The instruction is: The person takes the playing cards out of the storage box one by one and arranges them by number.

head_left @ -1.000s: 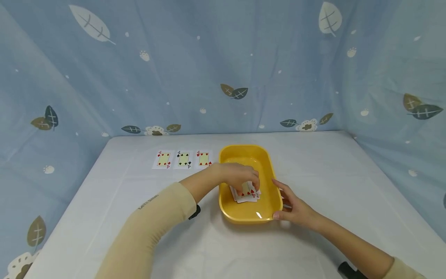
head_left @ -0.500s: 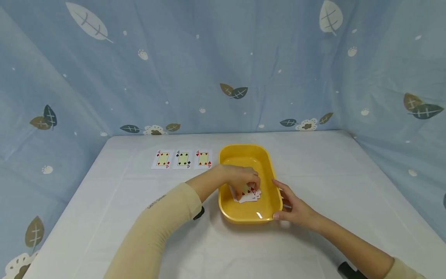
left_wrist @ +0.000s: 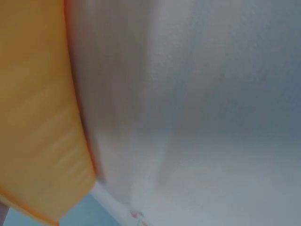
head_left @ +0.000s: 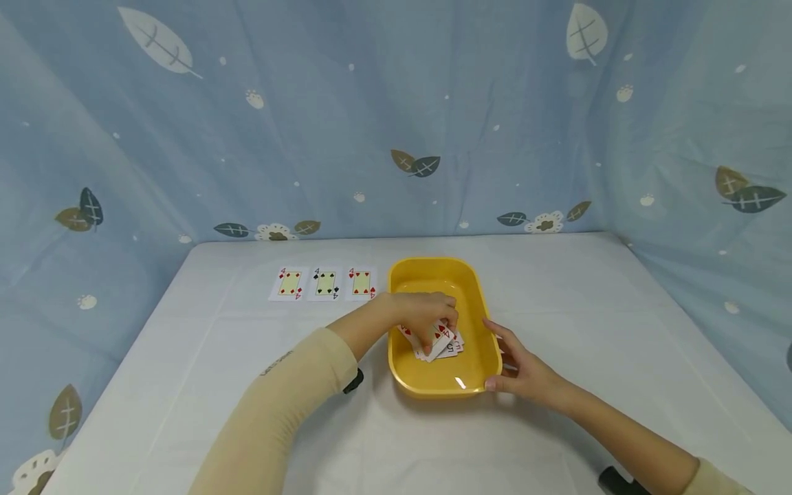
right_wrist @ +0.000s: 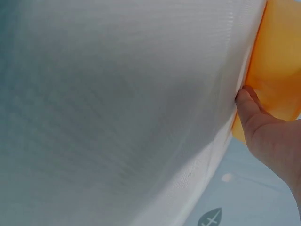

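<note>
A yellow plastic basin stands on the white-covered table. My left hand reaches over its left rim, thumb and fingertips pinching a playing card with red hearts. Beneath lie several more playing cards, fanned and partly hidden by the hand. My right hand grips the right side of the basin, thumb and index finger at the rim and the other fingers lower on the outer wall. The right wrist view shows those fingers against the basin's wall.
Left of the basin, three playing cards lie face up in a row: a four of diamonds, a black four and a four of hearts. A blue leaf-patterned curtain rises behind the table and along both sides.
The hearts card under my left fingers has turned and tilted, exposing more of the cards beneath. My left hand shifted slightly; the right hand and basin stayed put.
</note>
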